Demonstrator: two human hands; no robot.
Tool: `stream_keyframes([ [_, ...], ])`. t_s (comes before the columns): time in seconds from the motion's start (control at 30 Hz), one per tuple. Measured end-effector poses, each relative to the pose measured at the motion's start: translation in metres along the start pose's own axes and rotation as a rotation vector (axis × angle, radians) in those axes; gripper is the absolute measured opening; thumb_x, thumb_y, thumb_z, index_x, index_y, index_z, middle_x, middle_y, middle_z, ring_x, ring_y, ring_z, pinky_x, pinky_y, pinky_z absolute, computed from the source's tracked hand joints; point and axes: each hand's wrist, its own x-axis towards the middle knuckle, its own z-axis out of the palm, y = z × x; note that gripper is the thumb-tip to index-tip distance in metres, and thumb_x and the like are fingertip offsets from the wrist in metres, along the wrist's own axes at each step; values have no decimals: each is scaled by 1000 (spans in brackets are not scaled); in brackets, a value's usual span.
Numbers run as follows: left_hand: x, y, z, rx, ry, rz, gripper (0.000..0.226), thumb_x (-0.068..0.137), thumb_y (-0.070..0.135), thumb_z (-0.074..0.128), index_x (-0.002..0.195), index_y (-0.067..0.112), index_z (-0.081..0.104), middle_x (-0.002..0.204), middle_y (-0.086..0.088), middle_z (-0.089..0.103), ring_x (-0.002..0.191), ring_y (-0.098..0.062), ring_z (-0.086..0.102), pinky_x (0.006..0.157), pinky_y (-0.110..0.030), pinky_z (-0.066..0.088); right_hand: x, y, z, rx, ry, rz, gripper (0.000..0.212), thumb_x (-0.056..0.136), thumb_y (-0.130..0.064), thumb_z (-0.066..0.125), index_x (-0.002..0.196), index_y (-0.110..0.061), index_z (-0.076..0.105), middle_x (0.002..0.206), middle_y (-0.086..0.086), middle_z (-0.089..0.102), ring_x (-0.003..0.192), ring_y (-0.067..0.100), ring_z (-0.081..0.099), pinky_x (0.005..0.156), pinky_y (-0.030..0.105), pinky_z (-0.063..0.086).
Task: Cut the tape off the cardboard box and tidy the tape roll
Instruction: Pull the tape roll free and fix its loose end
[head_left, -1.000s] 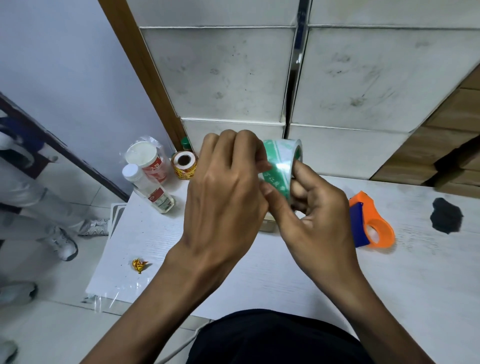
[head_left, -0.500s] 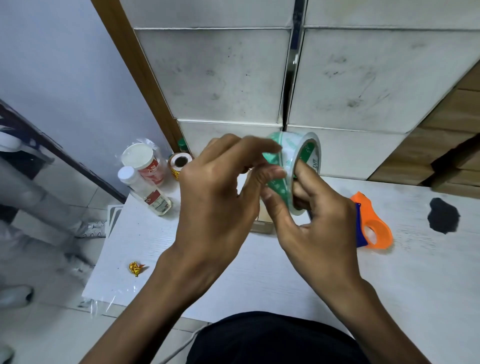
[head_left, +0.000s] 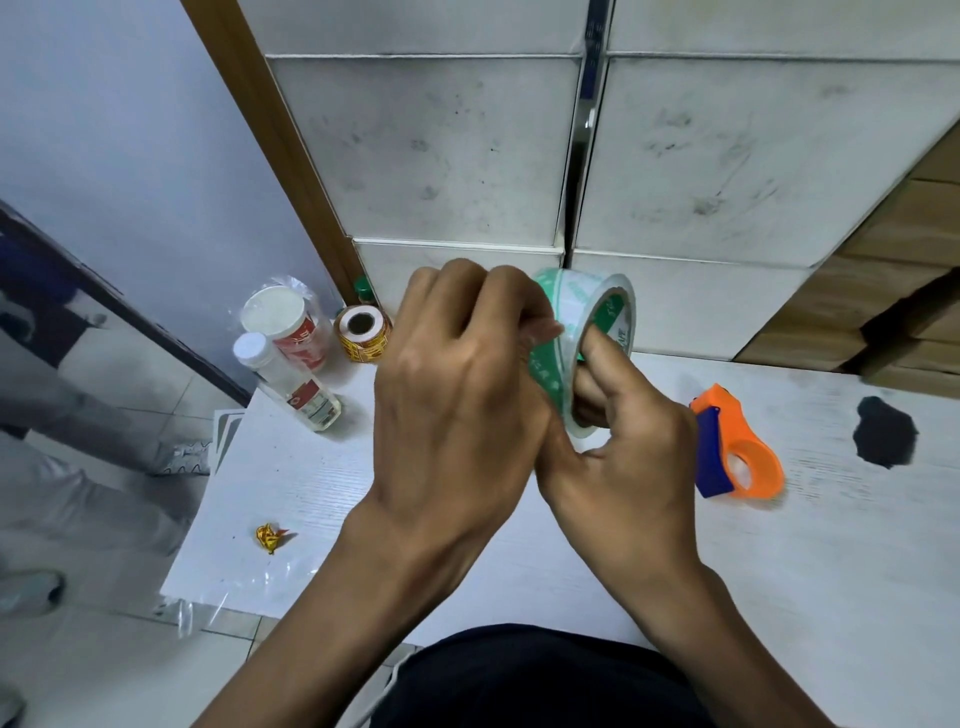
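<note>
Both hands are gripping the tape roll (head_left: 574, 338) above the table (head_left: 779, 545), left of the orange dispenser (head_left: 737, 447). Right hand (head_left: 628, 447) is hooking fingers through its core, left hand (head_left: 457, 395) is curling closed, pinching its outer face.

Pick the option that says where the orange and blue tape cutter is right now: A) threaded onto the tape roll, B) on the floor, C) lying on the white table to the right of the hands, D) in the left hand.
C: the orange and blue tape cutter lies on the white table, apart from both hands, right of the right hand.

Glossy plastic tape roll (head_left: 574, 312), matt woodgrain table (head_left: 779, 571)
</note>
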Motion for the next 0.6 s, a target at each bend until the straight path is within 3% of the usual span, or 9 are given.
stream_keyframes([
  [0.13, 3, -2, 0, 21, -54, 31, 14, 72, -10, 58, 74, 2, 64, 75, -12, 61, 73, -32, 55, 62, -34, 40, 5, 0, -2, 186, -76, 107, 11, 89, -17, 65, 95, -8, 63, 70, -1, 71, 63, 11, 66, 61, 40, 56],
  [0.23, 3, -3, -2, 17, -66, 43, 14, 75, -7, 51, 73, 1, 62, 74, -13, 59, 71, -32, 54, 62, -30, 38, 7, -4, -4, 243, -134, 154, 17, 88, -23, 64, 96, -8, 65, 74, 3, 74, 64, 21, 67, 60, 40, 57],
  [0.33, -1, 0, -6, 13, -81, 76, 15, 76, -8, 49, 74, 1, 61, 75, -15, 56, 69, -31, 52, 64, -27, 34, 14, -3, -10, 394, -171, 264, 25, 86, -28, 67, 97, -5, 67, 72, 8, 74, 63, 8, 59, 56, 36, 52],
  [0.43, -1, 1, -11, 11, -53, 90, 17, 79, -12, 50, 74, -1, 62, 74, -15, 55, 67, -27, 52, 65, -20, 28, 20, -5, -15, 426, -208, 309, 51, 81, -37, 69, 100, 10, 59, 83, 39, 62, 64, 22, 50, 54, 58, 50],
  [0.5, 2, 0, -12, -10, -47, 122, 18, 83, -12, 51, 75, -1, 64, 75, -15, 57, 67, -26, 52, 66, -19, 30, 20, -4, -18, 450, -199, 305, 31, 86, -26, 70, 103, 0, 67, 81, 25, 72, 63, 29, 64, 57, 60, 53],
  [0.53, 3, -2, -13, -26, -58, 136, 17, 86, -10, 53, 77, -1, 65, 76, -15, 58, 67, -26, 53, 65, -20, 34, 20, -2, -20, 450, -199, 306, 23, 89, -20, 70, 108, -8, 69, 81, 11, 77, 70, 22, 71, 57, 54, 56],
  [0.6, 9, -6, -14, -54, -98, 153, 12, 90, -4, 59, 83, 0, 68, 78, -13, 61, 69, -25, 57, 65, -23, 41, 17, -2, -23, 438, -215, 312, 29, 91, -19, 67, 119, -15, 67, 83, -3, 78, 77, 10, 74, 57, 30, 58],
])
